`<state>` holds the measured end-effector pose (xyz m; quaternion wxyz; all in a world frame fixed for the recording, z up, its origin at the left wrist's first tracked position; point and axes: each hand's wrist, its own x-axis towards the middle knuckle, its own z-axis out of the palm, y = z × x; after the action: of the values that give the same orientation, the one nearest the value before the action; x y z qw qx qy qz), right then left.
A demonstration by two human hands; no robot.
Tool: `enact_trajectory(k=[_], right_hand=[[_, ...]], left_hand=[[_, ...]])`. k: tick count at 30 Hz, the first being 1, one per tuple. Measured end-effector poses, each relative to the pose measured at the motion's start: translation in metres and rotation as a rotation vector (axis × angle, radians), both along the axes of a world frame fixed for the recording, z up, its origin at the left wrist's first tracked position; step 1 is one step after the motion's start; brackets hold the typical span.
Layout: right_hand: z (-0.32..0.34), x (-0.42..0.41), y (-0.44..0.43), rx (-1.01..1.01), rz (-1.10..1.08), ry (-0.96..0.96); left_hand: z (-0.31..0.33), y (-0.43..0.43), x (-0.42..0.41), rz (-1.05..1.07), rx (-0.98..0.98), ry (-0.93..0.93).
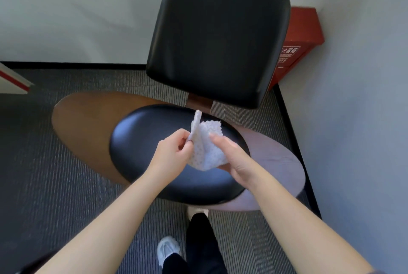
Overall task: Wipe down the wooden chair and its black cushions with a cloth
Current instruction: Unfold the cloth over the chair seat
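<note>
Against the wall [66,8] stands the chair [84,123], wooden shell showing on both sides of the seat cushion [143,148]. The back cushion [218,35] stands upright behind it. Over the seat cushion, the left hand [172,152] pinches one edge of the cloth [209,152]; the right hand [234,159] grips the cloth from below, thumb on top.

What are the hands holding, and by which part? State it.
The white cloth: the left hand pinches its left edge; the right hand holds its lower right part.
</note>
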<state>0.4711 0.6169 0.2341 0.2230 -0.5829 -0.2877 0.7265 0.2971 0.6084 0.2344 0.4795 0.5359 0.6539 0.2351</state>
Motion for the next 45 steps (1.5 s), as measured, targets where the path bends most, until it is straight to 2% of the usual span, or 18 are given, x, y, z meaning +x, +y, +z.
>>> enact_trajectory(k=[4, 7, 12, 15, 17, 22, 25, 28, 29, 32, 35, 38, 43, 45], right_hand=[[0.01, -0.009, -0.054, 0.034, -0.107, -0.113], [0.019, -0.008, -0.089, -0.037, -0.191, 0.057], [0.021, -0.011, -0.149, -0.16, -0.078, 0.288], [0.017, -0.005, -0.192, -0.233, 0.023, 0.379], [0.014, 0.001, -0.223, -0.247, 0.09, 0.391], [0.011, 0.014, -0.293, -0.271, 0.124, 0.435], [0.002, 0.01, -0.327, -0.288, 0.149, 0.339], [-0.01, -0.007, -0.365, -0.299, 0.202, 0.255], [-0.014, -0.016, -0.377, -0.306, 0.215, 0.233], [-0.031, -0.049, -0.416, -0.324, 0.231, 0.139], [-0.055, -0.093, -0.457, -0.328, 0.234, -0.029], [-0.075, -0.142, -0.498, -0.259, 0.392, -0.202], [-0.135, -0.228, -0.563, -0.206, 0.478, -0.304], [-0.163, -0.255, -0.585, -0.132, 0.581, -0.407]], left_hand=[[0.011, -0.049, -0.01, 0.083, -0.151, -0.106], [0.022, -0.09, -0.016, 0.259, -0.272, -0.256], [0.017, -0.157, -0.011, 0.498, -0.419, -0.411], [0.02, -0.21, -0.002, 0.495, -0.339, -0.362], [0.023, -0.246, 0.005, 0.499, -0.277, -0.432], [0.027, -0.325, 0.005, 0.412, -0.306, -0.482], [0.026, -0.365, -0.009, 0.37, -0.349, -0.458], [0.007, -0.412, -0.032, 0.451, -0.415, -0.347], [-0.001, -0.431, -0.041, 0.499, -0.456, -0.38], [-0.027, -0.491, -0.072, 0.696, -0.551, -0.631], [-0.048, -0.547, -0.103, 0.931, -0.54, -0.771], [-0.07, -0.593, -0.141, 1.014, -0.527, -0.591], [-0.127, -0.654, -0.224, 0.869, -0.434, -0.146], [-0.155, -0.67, -0.251, 0.805, -0.425, 0.038]])
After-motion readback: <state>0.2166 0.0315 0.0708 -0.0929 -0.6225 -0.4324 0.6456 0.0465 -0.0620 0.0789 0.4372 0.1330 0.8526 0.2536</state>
